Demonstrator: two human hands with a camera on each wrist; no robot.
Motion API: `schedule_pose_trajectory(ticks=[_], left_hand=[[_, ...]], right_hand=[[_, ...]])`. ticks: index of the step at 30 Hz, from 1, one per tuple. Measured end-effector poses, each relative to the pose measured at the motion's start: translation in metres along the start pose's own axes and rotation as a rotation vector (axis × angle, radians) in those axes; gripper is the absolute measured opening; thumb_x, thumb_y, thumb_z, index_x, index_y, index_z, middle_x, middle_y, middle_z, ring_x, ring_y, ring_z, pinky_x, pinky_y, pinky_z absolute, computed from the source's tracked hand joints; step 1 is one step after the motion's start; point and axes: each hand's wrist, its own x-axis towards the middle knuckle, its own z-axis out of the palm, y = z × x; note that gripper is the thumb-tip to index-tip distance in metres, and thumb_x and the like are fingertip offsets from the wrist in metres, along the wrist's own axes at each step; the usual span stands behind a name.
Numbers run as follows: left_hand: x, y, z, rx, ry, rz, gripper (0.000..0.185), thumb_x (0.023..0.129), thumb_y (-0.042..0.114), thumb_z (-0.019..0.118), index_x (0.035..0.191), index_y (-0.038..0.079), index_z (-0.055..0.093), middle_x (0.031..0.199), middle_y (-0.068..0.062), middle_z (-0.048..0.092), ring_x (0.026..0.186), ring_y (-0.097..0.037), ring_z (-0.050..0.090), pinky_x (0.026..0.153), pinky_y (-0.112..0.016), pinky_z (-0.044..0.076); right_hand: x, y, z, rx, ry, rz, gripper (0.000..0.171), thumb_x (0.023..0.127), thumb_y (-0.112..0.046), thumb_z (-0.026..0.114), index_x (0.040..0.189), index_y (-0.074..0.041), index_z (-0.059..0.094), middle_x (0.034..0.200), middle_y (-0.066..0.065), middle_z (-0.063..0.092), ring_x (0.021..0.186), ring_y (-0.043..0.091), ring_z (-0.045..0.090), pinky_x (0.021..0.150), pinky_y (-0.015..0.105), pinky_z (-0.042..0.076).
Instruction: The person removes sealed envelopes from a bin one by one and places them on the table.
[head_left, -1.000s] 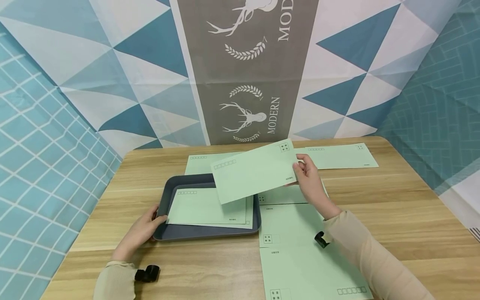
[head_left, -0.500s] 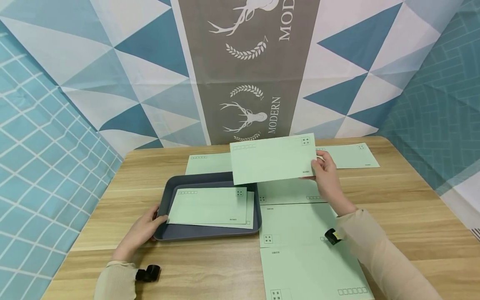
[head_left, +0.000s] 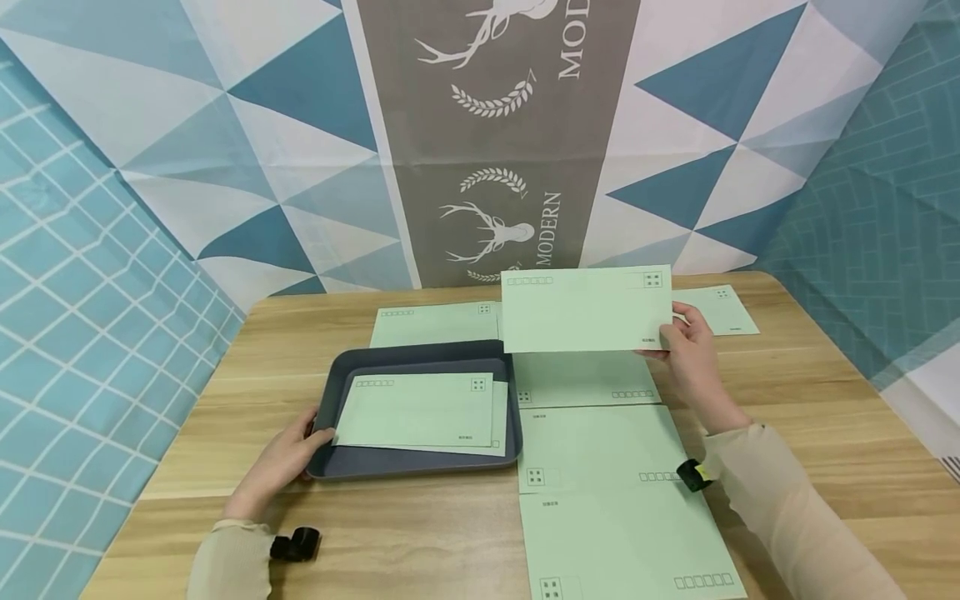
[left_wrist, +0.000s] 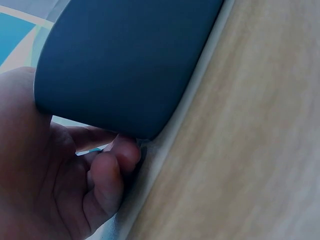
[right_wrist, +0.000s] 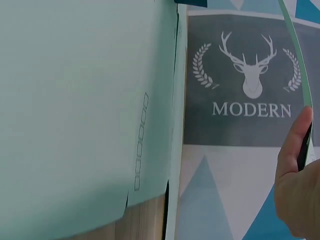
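My right hand (head_left: 686, 346) pinches the right edge of a pale green envelope (head_left: 587, 309) and holds it in the air above the far side of the table. In the right wrist view the hand (right_wrist: 298, 177) shows at the right edge with the envelope's thin edge (right_wrist: 295, 55) above it. My left hand (head_left: 288, 458) grips the near left corner of a dark grey tray (head_left: 345, 462), which holds two stacked green envelopes (head_left: 417, 410). The left wrist view shows the fingers (left_wrist: 107, 180) curled under the tray's corner (left_wrist: 125, 65).
Several more green envelopes lie flat on the wooden table (head_left: 825, 417): one behind the tray (head_left: 431, 323), one at the far right (head_left: 720, 307), and others in a column right of the tray (head_left: 592, 446). A patterned cloth backdrop (head_left: 495, 142) rises behind the table.
My right hand has carried the held envelope from above the tray to the right and back, levelling it. The left hand and tray have stayed put.
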Motion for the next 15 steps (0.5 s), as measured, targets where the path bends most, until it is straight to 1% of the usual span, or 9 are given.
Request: schedule_pose_trajectory(ticks=[2, 6, 9, 13, 15], left_hand=[[0.000, 0.000, 0.000, 0.004, 0.003, 0.006, 0.061, 0.095, 0.035, 0.044, 0.141, 0.002, 0.023, 0.125, -0.028, 0.042, 0.064, -0.019, 0.050, 0.050, -0.033, 0.046], [-0.002, 0.001, 0.000, 0.008, 0.004, 0.008, 0.061, 0.094, 0.035, 0.044, 0.141, 0.001, 0.024, 0.123, -0.028, 0.044, 0.064, -0.019, 0.050, 0.049, -0.033, 0.046], [-0.003, 0.002, 0.000, 0.008, 0.006, 0.009, 0.061, 0.094, 0.035, 0.044, 0.141, 0.001, 0.024, 0.124, -0.027, 0.044, 0.064, -0.019, 0.050, 0.049, -0.033, 0.045], [-0.003, 0.002, 0.000, 0.010, 0.008, 0.010, 0.061, 0.094, 0.035, 0.044, 0.141, 0.001, 0.023, 0.125, -0.028, 0.043, 0.064, -0.019, 0.050, 0.049, -0.032, 0.045], [-0.002, 0.001, 0.000, 0.012, 0.009, 0.011, 0.061, 0.095, 0.035, 0.044, 0.141, 0.001, 0.023, 0.125, -0.028, 0.043, 0.064, -0.018, 0.050, 0.049, -0.032, 0.045]], right_hand=[[0.000, -0.002, -0.006, 0.043, 0.009, 0.005, 0.030, 0.090, 0.009, 0.031, 0.108, -0.011, 0.045, 0.084, 0.000, 0.059, 0.070, 0.009, 0.064, 0.055, 0.025, 0.053], [0.001, -0.005, -0.019, 0.083, 0.029, 0.006, 0.028, 0.091, 0.007, 0.035, 0.110, -0.010, 0.048, 0.084, 0.002, 0.057, 0.070, 0.010, 0.063, 0.054, 0.024, 0.053], [0.001, -0.007, -0.029, 0.076, 0.053, 0.014, 0.029, 0.092, 0.005, 0.037, 0.113, -0.011, 0.049, 0.086, 0.002, 0.055, 0.070, 0.010, 0.061, 0.054, 0.022, 0.052], [-0.001, -0.007, -0.040, 0.078, 0.067, 0.035, 0.031, 0.093, 0.001, 0.039, 0.120, -0.012, 0.045, 0.089, 0.003, 0.050, 0.068, 0.010, 0.061, 0.054, 0.021, 0.052], [-0.001, -0.007, -0.045, 0.088, 0.075, 0.040, 0.032, 0.093, 0.001, 0.040, 0.122, -0.012, 0.045, 0.089, 0.004, 0.049, 0.068, 0.010, 0.061, 0.054, 0.021, 0.052]])
